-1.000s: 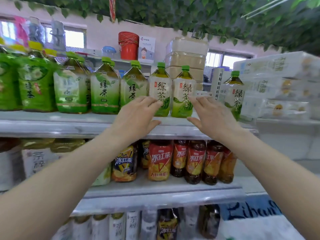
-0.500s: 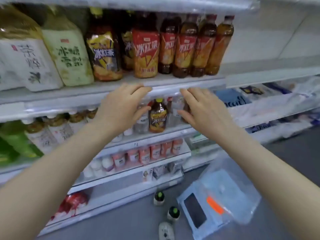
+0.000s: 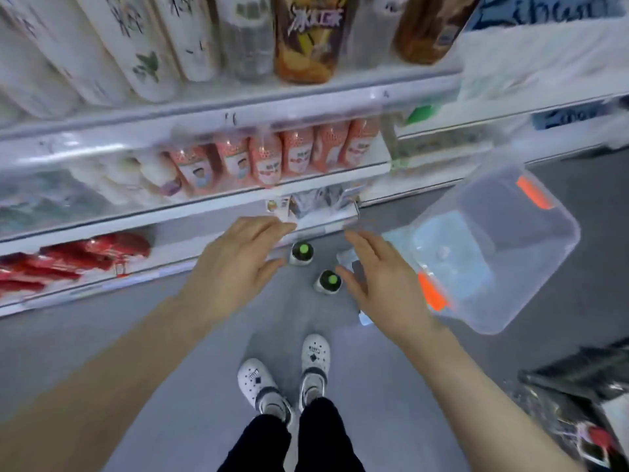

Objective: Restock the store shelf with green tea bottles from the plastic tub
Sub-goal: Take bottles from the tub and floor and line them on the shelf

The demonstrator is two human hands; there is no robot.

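1. The left hand (image 3: 235, 264) hovers over the grey floor, fingers loosely spread, holding nothing.
2. The right hand (image 3: 381, 284) hovers likewise, fingers straight and apart, holding nothing.
3. Two green-capped bottles stand upright on the floor between the hands: the farther bottle (image 3: 301, 253) near the shelf (image 3: 238, 110) base, the nearer bottle (image 3: 328, 281) beside the right thumb.
4. The clear plastic tub (image 3: 493, 321), with orange latches, sits right of the right hand.

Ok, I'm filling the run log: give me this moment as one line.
left hand: open, empty | right hand: open, empty | bottles: two upright on floor | tub: on floor beside them
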